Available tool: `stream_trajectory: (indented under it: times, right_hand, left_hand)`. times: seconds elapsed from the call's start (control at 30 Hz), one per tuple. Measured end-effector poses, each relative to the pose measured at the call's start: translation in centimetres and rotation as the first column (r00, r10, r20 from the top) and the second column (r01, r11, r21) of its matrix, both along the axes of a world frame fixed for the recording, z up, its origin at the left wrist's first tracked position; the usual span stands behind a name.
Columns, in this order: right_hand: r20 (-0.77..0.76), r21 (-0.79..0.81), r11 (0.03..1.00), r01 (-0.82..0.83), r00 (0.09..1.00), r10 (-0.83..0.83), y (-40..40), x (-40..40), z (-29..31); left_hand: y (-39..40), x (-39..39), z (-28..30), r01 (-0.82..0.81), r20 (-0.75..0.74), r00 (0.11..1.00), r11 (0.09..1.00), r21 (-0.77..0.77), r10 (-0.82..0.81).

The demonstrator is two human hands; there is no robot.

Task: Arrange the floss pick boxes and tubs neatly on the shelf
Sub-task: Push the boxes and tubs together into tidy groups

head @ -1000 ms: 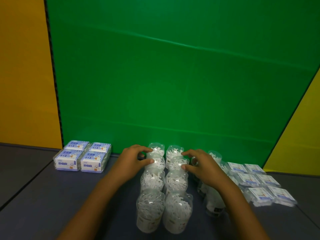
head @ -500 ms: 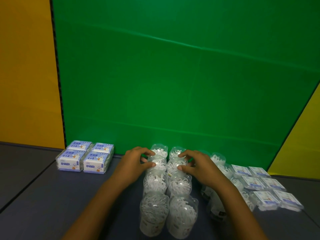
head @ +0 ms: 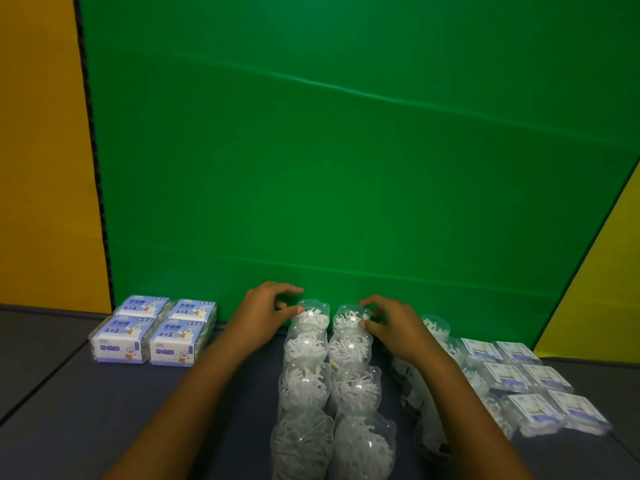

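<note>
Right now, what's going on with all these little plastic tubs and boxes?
A person is tidying packs of floss picks on a dark shelf. The left hand touches the back tub of the left row, and the right hand touches the back tub of the right row, lining up two rows of clear tubs. Blue boxes sit stacked at the left; flat packs lie at the right.

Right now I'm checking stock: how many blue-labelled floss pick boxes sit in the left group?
4, in a two-by-two block at the left by the green backdrop: back left, back right, front left, front right. Any beneath would be hidden.
</note>
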State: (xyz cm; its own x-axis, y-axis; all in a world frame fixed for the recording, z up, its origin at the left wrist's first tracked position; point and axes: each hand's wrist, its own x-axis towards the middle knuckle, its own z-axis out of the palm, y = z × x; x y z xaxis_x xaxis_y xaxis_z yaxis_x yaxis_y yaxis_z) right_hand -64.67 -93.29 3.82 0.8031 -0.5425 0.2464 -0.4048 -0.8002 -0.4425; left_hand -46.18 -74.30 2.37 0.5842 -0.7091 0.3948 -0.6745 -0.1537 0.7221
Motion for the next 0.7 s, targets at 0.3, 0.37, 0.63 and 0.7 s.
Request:
stream_trajectory:
  times: [0.3, 0.37, 0.63, 0.7]
  right_hand:
    - [0.043, 0.084, 0.996, -0.016, 0.999, 0.013, -0.2, 1.2, -0.3]
    - [0.043, 0.087, 0.996, -0.022, 0.999, 0.018, -0.2, 1.4, -0.3]
    - [0.034, 0.086, 0.993, -0.078, 0.997, 0.076, -0.1, 0.4, 0.6]
    - [0.062, 0.059, 0.995, -0.075, 0.996, 0.071, -0.2, -0.7, 1.2]
  left_hand:
    - [-1.1, 0.5, -1.1, -0.017, -0.052, 0.998, 1.000, 0.006, 0.017]
    - [-1.1, 0.6, -1.2, -0.022, -0.057, 0.998, 1.000, -0.001, 0.022]
    - [-0.4, 0.0, -0.5, -0.040, -0.033, 0.999, 0.999, 0.029, 0.041]
    - [0.1, -0.5, 0.4, -0.089, 0.012, 0.996, 0.996, 0.004, 0.089]
